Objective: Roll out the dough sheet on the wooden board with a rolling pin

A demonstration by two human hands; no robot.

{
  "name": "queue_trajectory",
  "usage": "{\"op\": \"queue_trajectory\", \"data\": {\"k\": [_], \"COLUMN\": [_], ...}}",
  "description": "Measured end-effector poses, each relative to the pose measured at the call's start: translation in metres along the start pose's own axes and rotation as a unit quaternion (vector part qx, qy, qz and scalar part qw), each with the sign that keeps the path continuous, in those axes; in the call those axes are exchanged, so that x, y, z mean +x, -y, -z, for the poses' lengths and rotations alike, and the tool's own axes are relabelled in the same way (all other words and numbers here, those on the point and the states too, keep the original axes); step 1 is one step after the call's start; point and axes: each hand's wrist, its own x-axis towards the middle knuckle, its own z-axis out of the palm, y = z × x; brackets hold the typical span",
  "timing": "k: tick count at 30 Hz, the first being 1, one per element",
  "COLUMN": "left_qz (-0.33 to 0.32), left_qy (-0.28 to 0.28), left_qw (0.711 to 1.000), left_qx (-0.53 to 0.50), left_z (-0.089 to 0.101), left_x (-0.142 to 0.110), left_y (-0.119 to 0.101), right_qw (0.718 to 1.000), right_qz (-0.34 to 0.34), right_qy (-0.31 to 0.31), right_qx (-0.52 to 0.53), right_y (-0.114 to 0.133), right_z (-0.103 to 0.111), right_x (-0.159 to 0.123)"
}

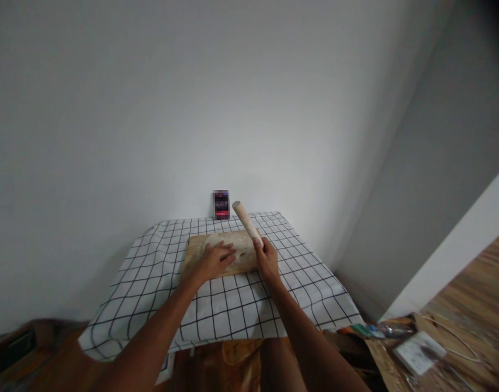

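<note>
A wooden rolling pin is gripped near its lower end by my right hand. The pin tilts up and to the left, its far end raised above the board. My left hand lies with fingers spread on pale, flattened dough, covering part of it. The dough rests on a wooden board, whose surface looks dusted with something whitish on the right. Under the board is a white tablecloth with a black grid pattern.
A small dark device with a blurred screen stands against the wall at the table's back edge. On the lower right are cardboard and a white box. Another box-like object sits at the lower left.
</note>
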Motion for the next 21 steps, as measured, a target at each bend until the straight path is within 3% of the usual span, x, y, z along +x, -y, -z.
{"op": "queue_trajectory", "data": {"k": [13,21], "left_qz": [-0.059,-0.094], "left_qy": [0.011,0.03], "left_qw": [0.998,0.994], "left_qx": [-0.011,-0.04], "left_z": [-0.005,0.004], "left_x": [0.004,-0.001], "left_y": [0.02,0.027], "right_qw": [1.0,1.0], "right_qz": [-0.005,0.0], "right_qy": [0.009,0.004], "right_qx": [-0.001,-0.011], "right_y": [0.0,0.0], "right_z": [-0.001,0.0], "right_x": [-0.002,-0.003]}}
